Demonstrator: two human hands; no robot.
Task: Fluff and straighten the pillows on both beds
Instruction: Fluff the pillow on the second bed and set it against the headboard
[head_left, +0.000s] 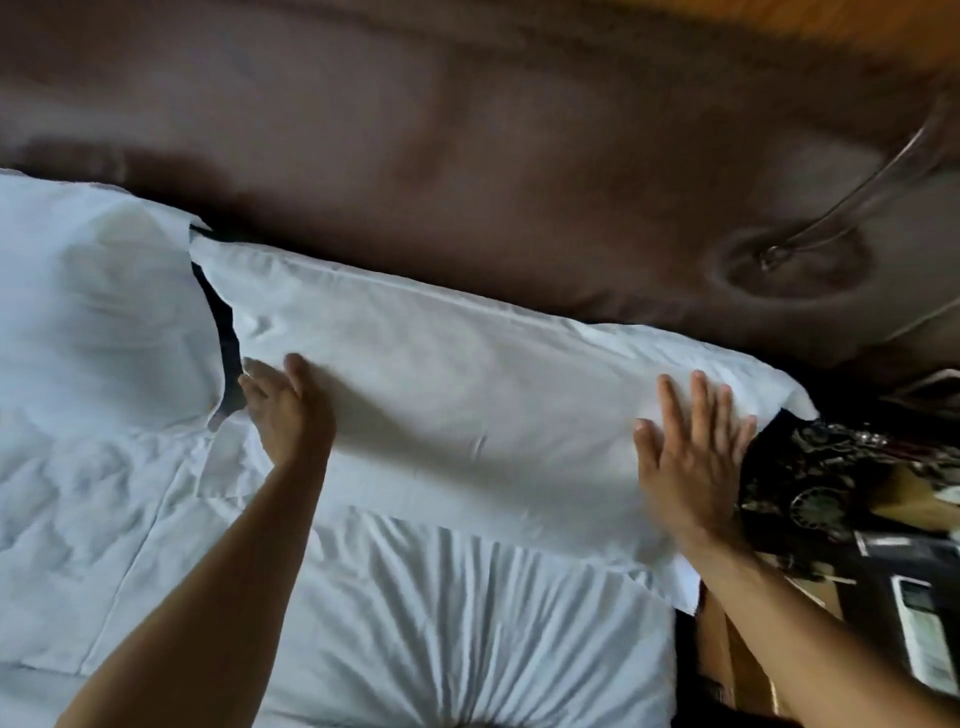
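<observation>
The white pillow (467, 374) lies lengthwise between the hands, its long axis along the headboard (467, 156). Left hand (285, 410) rests open-fingered at its near-left end; right hand (691, 447) presses flat, fingers spread (equally near).

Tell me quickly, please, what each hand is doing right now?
Left hand: open, fingers straight, at the left end of the pillow.
Right hand: open, flat on its right end.

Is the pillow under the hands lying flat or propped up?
Flat: the pillow lies along the headboard, both hands open on it.
</observation>
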